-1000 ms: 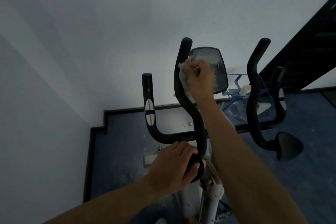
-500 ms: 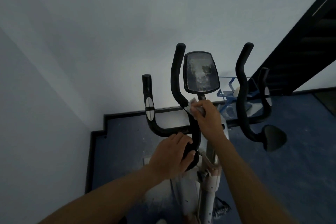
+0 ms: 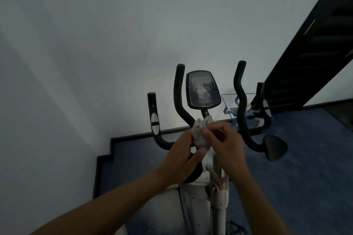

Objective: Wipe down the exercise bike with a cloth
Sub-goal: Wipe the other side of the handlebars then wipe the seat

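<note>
I have the cloth (image 3: 200, 132) bunched between both hands, just in front of the exercise bike's (image 3: 215, 187) centre post and below the console screen (image 3: 202, 89). My right hand (image 3: 223, 145) is closed on it, thumb and fingers pinching its near side; my left hand (image 3: 183, 156) curls around it from the left, thumb pressing the wad underneath. I judge I am gathering or refolding it to get a fresh face, which is why it sits off the frame between my palms rather than pressed on a bar.

The inner left handlebar (image 3: 178, 97) rises just to the left of the cloth, and the inner right handlebar (image 3: 240, 101) stands well apart on the right, so there is open room above my hands up to the console, whose glass looks smeared. The outer left grip (image 3: 153, 118) is near the wall (image 3: 95, 63), leaving little space on that side. Far right, a blue-framed glass stand (image 3: 232, 108) sits behind the bars.
</note>
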